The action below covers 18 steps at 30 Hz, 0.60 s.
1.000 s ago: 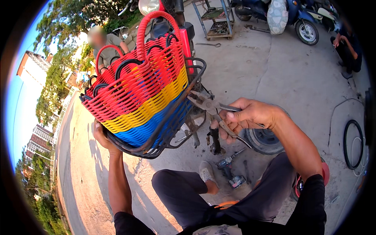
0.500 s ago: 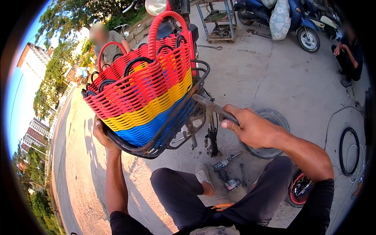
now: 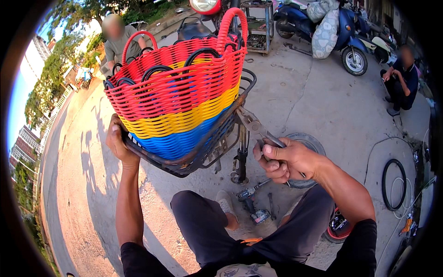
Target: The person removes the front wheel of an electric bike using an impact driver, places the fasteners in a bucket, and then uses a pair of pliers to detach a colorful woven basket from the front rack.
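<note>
A woven basket (image 3: 184,108), banded red, yellow and blue, with two red handles, sits tilted in a black metal rack (image 3: 182,168). My left hand (image 3: 121,144) is wrapped round the rack's left end, thumb up beside the basket. My right hand (image 3: 293,159) is closed on a pair of worn pliers (image 3: 251,122). Their handles are spread, with my fingers curled about them. The jaws touch the rack's right edge, just below the basket's yellow band; whether they bite on anything there is too small to tell. Below the rack stands a fork leg (image 3: 240,161).
Between my feet lie a cordless power tool (image 3: 251,203) and a small dark tool (image 3: 271,205). A tyre (image 3: 307,143) lies behind my right hand. One person (image 3: 117,44) is beyond the basket; another (image 3: 402,83) crouches at right. A blue scooter (image 3: 344,39) and metal cart (image 3: 258,27) stand behind.
The pliers' handles have spread apart and my right fingers have shifted on them. In the picture, basket and rack sit slightly higher and farther right. My left hand keeps its hold.
</note>
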### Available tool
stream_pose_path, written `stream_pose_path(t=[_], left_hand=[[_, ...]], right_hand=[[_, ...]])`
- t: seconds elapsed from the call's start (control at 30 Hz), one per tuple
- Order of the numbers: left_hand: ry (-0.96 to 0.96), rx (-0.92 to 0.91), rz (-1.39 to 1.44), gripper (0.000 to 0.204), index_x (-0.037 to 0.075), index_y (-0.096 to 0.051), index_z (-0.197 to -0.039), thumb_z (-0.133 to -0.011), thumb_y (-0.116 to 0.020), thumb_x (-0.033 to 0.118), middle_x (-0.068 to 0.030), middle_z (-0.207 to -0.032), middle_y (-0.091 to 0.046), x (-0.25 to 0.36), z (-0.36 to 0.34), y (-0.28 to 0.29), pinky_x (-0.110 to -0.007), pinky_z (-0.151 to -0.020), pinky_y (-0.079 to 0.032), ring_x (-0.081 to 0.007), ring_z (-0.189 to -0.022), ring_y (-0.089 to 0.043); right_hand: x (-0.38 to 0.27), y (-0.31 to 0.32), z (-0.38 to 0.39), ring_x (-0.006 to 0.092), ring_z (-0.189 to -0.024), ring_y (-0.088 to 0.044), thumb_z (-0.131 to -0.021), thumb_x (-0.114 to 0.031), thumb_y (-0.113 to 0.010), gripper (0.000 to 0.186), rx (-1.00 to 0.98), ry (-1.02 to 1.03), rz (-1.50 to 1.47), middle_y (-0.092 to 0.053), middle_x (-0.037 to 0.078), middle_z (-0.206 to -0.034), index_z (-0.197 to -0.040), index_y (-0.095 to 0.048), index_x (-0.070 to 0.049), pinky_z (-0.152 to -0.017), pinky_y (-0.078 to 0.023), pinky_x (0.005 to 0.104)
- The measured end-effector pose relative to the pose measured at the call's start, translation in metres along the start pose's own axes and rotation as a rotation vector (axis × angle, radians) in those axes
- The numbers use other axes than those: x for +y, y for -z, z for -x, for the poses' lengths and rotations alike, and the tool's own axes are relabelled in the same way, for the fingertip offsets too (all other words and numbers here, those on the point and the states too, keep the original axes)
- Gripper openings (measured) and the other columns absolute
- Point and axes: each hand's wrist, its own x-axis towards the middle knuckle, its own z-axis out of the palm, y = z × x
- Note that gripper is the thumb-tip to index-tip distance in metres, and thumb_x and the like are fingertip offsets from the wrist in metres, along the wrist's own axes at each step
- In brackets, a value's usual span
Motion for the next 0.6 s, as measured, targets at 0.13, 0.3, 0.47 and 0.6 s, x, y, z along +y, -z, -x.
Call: stream_pose_path(t=[0.13,0.3,0.47,0.6], left_hand=[[-0.050,0.012,-0.075,0.043,0.003,-0.042,-0.070,-0.098,-0.035,0.035,-0.0049,-0.072,-0.041,0.006,-0.001,-0.004,-0.029,-0.064,-0.028,-0.0144,-0.071,-0.038],[0.031,0.002,-0.013,0.042,0.003,-0.039,-0.071,-0.097,-0.037,0.036,-0.0056,-0.077,-0.041,0.008,-0.004,-0.008,-0.028,-0.065,-0.029,-0.0147,-0.071,-0.037],[-0.019,0.003,-0.051,0.041,0.004,-0.039,-0.072,-0.097,-0.038,0.035,-0.0066,-0.078,-0.041,0.012,0.000,-0.006,-0.026,-0.062,-0.029,-0.0140,-0.072,-0.039],[-0.018,0.010,-0.027,0.041,0.003,-0.040,-0.071,-0.097,-0.038,0.035,-0.0062,-0.079,-0.042,0.009,0.000,-0.008,-0.026,-0.062,-0.029,-0.0133,-0.072,-0.038]], right_hand=[[0.060,-0.019,-0.033,0.0101,-0.055,-0.041,-0.097,-0.033,-0.060,0.024,-0.066,0.119,-0.202,-0.039,0.000,-0.070,-0.103,-0.053,-0.011,-0.050,-0.035,0.0288],[0.021,0.017,-0.019,0.0175,-0.059,-0.051,-0.092,-0.019,-0.062,0.018,0.801,0.638,1.477,-0.043,0.006,-0.072,-0.104,-0.052,-0.010,-0.055,-0.045,0.0357],[-0.046,0.023,0.007,0.0235,-0.074,-0.059,-0.082,-0.008,-0.063,0.024,1.171,0.813,2.354,-0.055,0.005,-0.083,-0.104,-0.055,-0.012,-0.062,-0.050,0.0385],[-0.043,0.022,0.004,0.0214,-0.078,-0.059,-0.084,-0.017,-0.067,0.023,1.314,0.916,2.276,-0.056,0.004,-0.087,-0.105,-0.060,-0.011,-0.068,-0.048,0.0367]])
